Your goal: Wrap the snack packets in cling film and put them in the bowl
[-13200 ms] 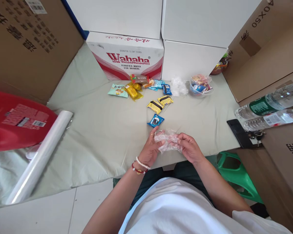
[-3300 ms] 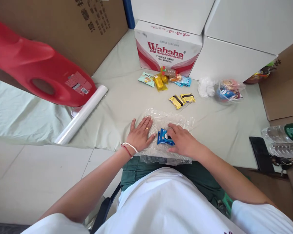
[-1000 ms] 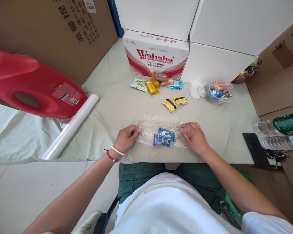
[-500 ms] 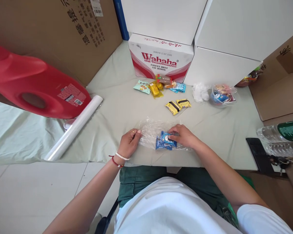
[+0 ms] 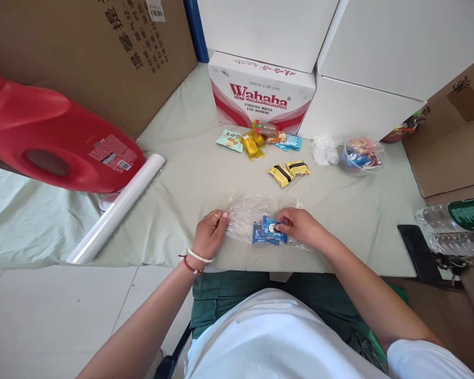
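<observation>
A crumpled sheet of clear plastic film (image 5: 243, 213) lies in front of me on the cloth. My left hand (image 5: 212, 229) pinches its left edge between thumb and fingers. Two blue snack packets (image 5: 269, 230) rest on the film, overlapping each other. My right hand (image 5: 298, 225) is closed at the right edge of the upper packet, thumb and fingertips gripping it. Behind the film lie two yellow packets with dark stripes (image 5: 289, 172).
Mixed snack packets (image 5: 256, 141) sit before a Wahaha carton (image 5: 260, 97). To their right are crumpled plastic (image 5: 325, 150) and a clear tub of snacks (image 5: 363, 157). A film roll (image 5: 118, 208) and red jug (image 5: 59, 137) stand left; bottles (image 5: 458, 226) and a black phone (image 5: 418, 252) right.
My right hand has shifted slightly right, its fingers drawn closer together at the packet's edge. The left hand keeps its hold on the film. The view has tilted a little.
</observation>
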`<action>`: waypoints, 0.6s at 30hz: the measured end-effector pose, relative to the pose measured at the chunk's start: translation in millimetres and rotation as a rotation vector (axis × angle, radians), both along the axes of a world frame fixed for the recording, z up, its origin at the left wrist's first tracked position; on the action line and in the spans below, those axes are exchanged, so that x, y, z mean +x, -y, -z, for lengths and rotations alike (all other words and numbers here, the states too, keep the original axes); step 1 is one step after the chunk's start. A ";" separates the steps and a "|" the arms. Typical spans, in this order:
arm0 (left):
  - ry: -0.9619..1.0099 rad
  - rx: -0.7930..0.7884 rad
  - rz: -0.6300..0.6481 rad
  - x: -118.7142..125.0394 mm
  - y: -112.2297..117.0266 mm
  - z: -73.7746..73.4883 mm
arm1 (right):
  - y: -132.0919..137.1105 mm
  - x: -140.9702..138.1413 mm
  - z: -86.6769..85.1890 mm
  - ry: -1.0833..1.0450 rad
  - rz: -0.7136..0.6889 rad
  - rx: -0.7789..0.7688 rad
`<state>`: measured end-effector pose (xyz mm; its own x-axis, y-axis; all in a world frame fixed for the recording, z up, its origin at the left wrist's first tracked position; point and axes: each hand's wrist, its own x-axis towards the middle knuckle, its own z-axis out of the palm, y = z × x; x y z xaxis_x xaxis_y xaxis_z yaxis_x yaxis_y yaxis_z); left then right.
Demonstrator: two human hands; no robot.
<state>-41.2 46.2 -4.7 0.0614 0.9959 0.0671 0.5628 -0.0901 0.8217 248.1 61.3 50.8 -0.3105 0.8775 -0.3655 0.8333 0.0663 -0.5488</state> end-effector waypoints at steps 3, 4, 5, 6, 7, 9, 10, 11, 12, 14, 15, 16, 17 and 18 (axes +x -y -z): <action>0.014 0.021 -0.001 -0.2 0.0 2.3 | -5.6 -1.8 0.9 -0.023 0.006 -0.094; 0.022 0.027 -0.001 -0.3 0.0 2.9 | -7.9 -2.1 1.5 -0.034 0.009 -0.134; 0.029 0.032 -0.001 -0.2 0.0 3.5 | -10.2 -2.3 2.1 -0.047 0.013 -0.171; 0.035 0.035 -0.003 -0.2 0.0 3.9 | -12.1 -2.3 2.6 -0.062 0.020 -0.197; 0.038 0.036 -0.004 -0.1 0.1 4.2 | -13.6 -2.2 3.2 -0.076 0.031 -0.204; 0.045 0.035 -0.008 -0.2 0.2 4.6 | -15.0 -2.0 4.1 -0.101 0.045 -0.169; 0.055 0.037 -0.007 -0.5 0.4 4.8 | -15.0 -1.9 4.4 -0.116 0.040 -0.140; 0.073 0.042 -0.001 -1.1 0.6 5.0 | -14.6 -2.0 4.5 -0.128 0.030 -0.116; 0.100 0.052 0.016 -1.9 0.9 5.3 | -14.1 -2.1 4.6 -0.135 0.019 -0.104; 0.157 0.083 0.070 -4.1 1.7 5.9 | -13.0 -2.9 4.2 -0.128 0.004 -0.128; 0.173 0.097 0.102 -5.3 2.1 6.3 | -12.8 -3.4 3.8 -0.113 0.000 -0.154; 0.173 0.107 0.127 -6.4 2.4 6.8 | -12.8 -4.0 3.2 -0.094 -0.005 -0.179; 0.159 0.111 0.143 -7.2 2.6 7.3 | -13.0 -4.5 2.6 -0.072 -0.013 -0.191; 0.135 0.110 0.149 -7.7 2.6 7.7 | -13.4 -5.0 1.9 -0.051 -0.022 -0.182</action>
<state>-48.9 43.6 -12.4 0.1907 0.9626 0.1922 0.4217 -0.2572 0.8695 243.1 74.7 48.9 -0.3511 0.7911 -0.5010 0.8036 -0.0201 -0.5949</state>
